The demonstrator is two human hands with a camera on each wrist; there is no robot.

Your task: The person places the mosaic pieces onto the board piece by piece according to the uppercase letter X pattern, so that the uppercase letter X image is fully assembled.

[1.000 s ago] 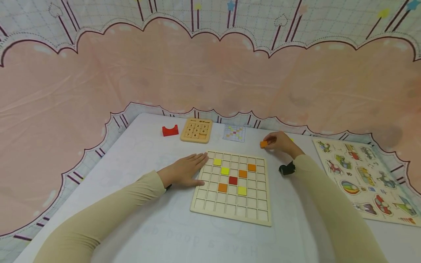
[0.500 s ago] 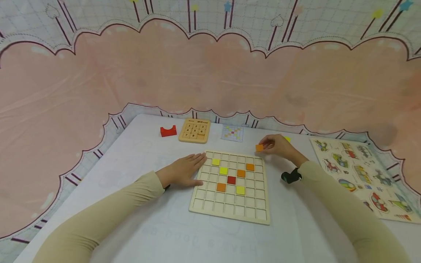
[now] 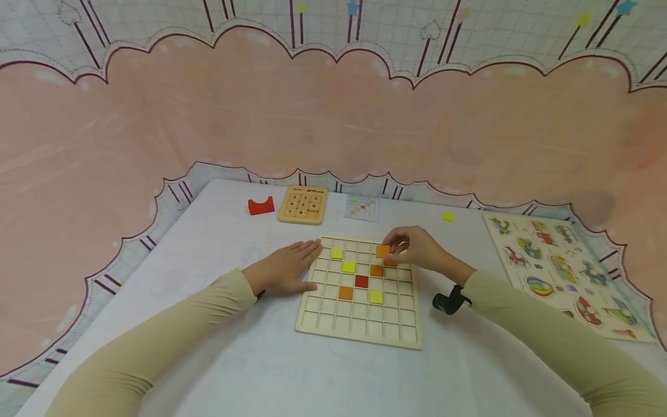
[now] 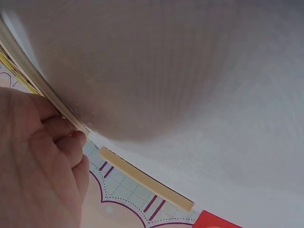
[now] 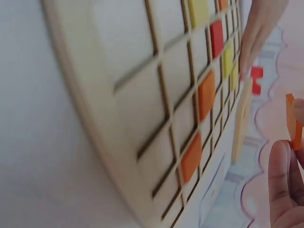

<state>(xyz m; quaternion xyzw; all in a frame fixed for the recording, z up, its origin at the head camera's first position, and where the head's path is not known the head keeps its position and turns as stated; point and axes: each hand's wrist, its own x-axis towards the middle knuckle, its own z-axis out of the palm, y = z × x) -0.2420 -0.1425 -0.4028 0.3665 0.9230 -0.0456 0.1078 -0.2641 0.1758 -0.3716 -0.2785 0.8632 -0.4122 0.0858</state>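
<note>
My right hand [image 3: 417, 250] pinches an orange square tile [image 3: 383, 251] between thumb and fingers, above the upper right squares of a wooden grid board [image 3: 359, 334]. The right wrist view also shows this orange tile [image 5: 293, 123], held on edge and apart from the board. On the board sit a red tile [image 3: 361, 281], several yellow tiles [image 3: 376, 297] and a few orange tiles [image 3: 345, 292]; one of the orange ones is partly covered by the right fingers. My left hand [image 3: 283, 267] lies with extended fingers against the board's upper left edge.
Behind the board lie a red notched block [image 3: 261, 205], a wooden number puzzle [image 3: 303, 205] and a small pattern card [image 3: 362, 207]. A loose yellow tile [image 3: 448, 217] lies at the back right. A picture puzzle board [image 3: 565, 272] occupies the right side.
My right hand has carried the orange tile leftward from beside the board to above its upper right squares. The loose yellow tile at the back is now uncovered. My left hand stays in place.
</note>
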